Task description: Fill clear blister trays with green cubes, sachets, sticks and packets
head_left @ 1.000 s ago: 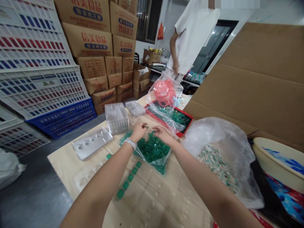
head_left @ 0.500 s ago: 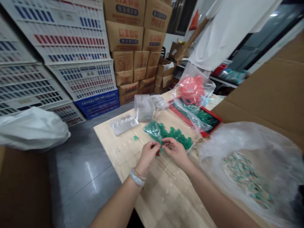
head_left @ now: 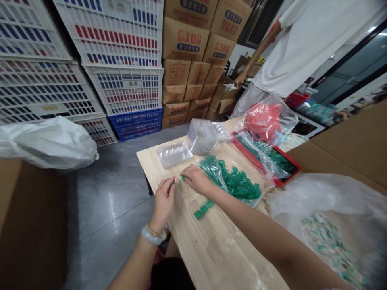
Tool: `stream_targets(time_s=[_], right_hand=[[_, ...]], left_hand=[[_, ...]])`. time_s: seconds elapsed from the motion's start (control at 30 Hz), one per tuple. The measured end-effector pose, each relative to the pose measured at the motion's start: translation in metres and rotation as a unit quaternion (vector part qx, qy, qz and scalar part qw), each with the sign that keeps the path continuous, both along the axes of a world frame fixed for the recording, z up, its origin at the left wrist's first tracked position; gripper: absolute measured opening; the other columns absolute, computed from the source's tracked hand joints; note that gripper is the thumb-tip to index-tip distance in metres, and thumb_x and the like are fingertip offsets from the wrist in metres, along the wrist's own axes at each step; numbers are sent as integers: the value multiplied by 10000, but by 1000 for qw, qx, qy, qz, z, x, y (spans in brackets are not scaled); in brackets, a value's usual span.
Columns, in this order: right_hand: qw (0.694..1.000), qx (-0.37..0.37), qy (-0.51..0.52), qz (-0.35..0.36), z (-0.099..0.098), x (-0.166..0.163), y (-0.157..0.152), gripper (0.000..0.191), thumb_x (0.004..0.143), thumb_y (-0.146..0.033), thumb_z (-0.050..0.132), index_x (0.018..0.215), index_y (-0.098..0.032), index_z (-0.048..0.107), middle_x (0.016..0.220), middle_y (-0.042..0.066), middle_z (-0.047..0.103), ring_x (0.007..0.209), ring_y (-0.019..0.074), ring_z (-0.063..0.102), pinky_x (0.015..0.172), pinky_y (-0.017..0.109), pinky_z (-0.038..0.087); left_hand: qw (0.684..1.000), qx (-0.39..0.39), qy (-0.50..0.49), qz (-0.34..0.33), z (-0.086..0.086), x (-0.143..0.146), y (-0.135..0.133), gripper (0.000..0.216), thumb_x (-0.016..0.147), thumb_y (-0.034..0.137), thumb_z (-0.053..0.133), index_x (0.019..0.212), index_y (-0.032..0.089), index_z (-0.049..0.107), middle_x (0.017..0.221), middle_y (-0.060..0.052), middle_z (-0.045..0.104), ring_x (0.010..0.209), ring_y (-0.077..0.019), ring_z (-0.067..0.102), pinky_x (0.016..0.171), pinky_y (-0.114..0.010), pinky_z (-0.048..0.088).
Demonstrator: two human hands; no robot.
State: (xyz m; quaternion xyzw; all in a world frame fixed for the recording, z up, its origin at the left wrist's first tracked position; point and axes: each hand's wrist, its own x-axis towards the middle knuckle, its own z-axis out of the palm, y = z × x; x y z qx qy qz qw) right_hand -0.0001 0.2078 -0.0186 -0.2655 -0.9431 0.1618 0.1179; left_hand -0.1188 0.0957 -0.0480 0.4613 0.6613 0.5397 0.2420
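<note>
My left hand (head_left: 164, 198) is by the table's left edge, its thumb and fingers drawn together; what lies between them, if anything, is too small to make out. Just right of it, my right hand (head_left: 196, 179) pinches a small green piece (head_left: 182, 177) low over the wood. Beside my right forearm is a pile of green pieces (head_left: 238, 183), partly in a clear plastic bag (head_left: 211, 167). Nearer me, a short row of green squares (head_left: 203, 210) lies on the table. Beyond my hands sits a clear plastic tray (head_left: 174, 155) with molded hollows.
A stack of clear trays (head_left: 202, 137) stands at the table's far end. Behind the pile are a red tray (head_left: 279, 181) and a bag of red items (head_left: 263, 121). A large clear bag (head_left: 287, 201) lies right. Crates (head_left: 133, 90), cartons (head_left: 184, 40) and a white-clothed person (head_left: 293, 52) are beyond.
Both hands have moved left from the green pile toward the table's left edge and are farther apart. The row of green squares now shows. The view has shifted left; the person's arm hangs lower.
</note>
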Motion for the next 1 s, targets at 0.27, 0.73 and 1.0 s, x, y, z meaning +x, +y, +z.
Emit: stream_targets(time_s=[0.27,0.73,1.0], right_hand=[[999,11,-35,9,-8,17,1,225,742,-139,539,950,-195,606,932,32,628,933,187,465,817,342,315],[922,-250,275,-111,19,34,-80,181,770,-264,528,923,-201,603,827,35,562,748,124,538,672,258,446],[947,-181,233,-123,12,29,-65,143,774,-256,521,854,-171,602,789,38,534,726,133,518,656,268,424]], left_hand=[[999,-26,-33,0,-4,6,1,284,744,164,456,1006,136,559,957,-81,591,866,-166,549,779,-309,442],[906,-74,-409,-86,30,32,-16,237,665,335,591,768,123,577,583,14,559,488,-77,488,484,-197,403],[975,-117,-140,-127,28,9,-24,287,750,327,464,879,119,613,737,-80,626,616,-153,549,593,-292,437]])
